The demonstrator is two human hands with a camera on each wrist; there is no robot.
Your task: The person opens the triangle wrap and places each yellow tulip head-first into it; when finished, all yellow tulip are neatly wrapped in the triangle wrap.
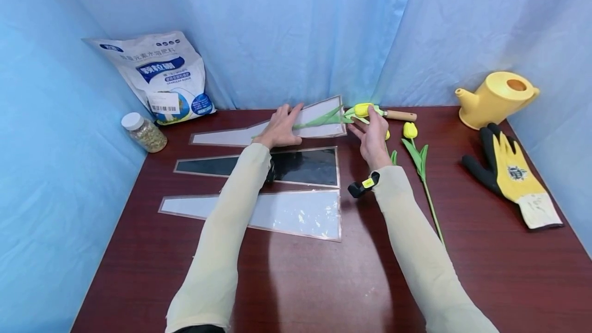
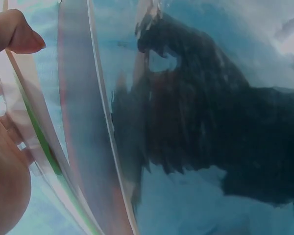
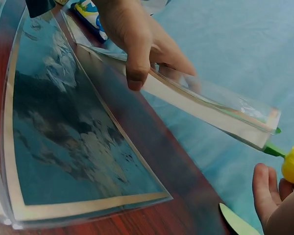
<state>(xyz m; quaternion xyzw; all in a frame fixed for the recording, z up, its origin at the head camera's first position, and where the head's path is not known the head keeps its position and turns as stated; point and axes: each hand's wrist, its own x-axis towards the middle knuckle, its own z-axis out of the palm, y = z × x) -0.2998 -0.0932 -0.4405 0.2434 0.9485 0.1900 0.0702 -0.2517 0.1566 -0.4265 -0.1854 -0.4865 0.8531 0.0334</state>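
- 1 yellow tulip (image 1: 363, 110) is mostly inside a white wrapper (image 1: 330, 128): its stem and leaves show through the clear film, with the bloom just outside the wide end.
- The left hand (image 1: 282, 126) grips the white wrapper, thumb on the near face, the other fingers beyond the edge; the wide end is raised off the desk (image 1: 324, 281).
- The right hand (image 1: 373, 137) has its fingers bent around the bloom, seemingly gripping it.
- This insertion looks nearly done, with only the bloom outside.
- 2 wrappers seem left to fill: a dark wrapper (image 1: 307, 166) and a second white wrapper (image 1: 296, 214) lie flat, nearer the person. No flower shows in their uncovered parts; the left forearm hides some of each.
- 2 flowers appear left too: a loose tulip (image 1: 421, 161) to the right, and a part-hidden tulip (image 1: 393, 157) behind the right hand.
- All 3 wrappers are long tapers of thin, glossy film with narrow tan borders; wavy reflections streak the dark 1.
- The blooms are smooth and rounded, the leaves strap-like, the loose stem slim; they look artificial.
- The desk is polished, red-brown and wood-grained. On it stand a creased bag (image 1: 166, 76), a clear white-lidded jar (image 1: 145, 135) and a smooth yellow watering can (image 1: 495, 99).
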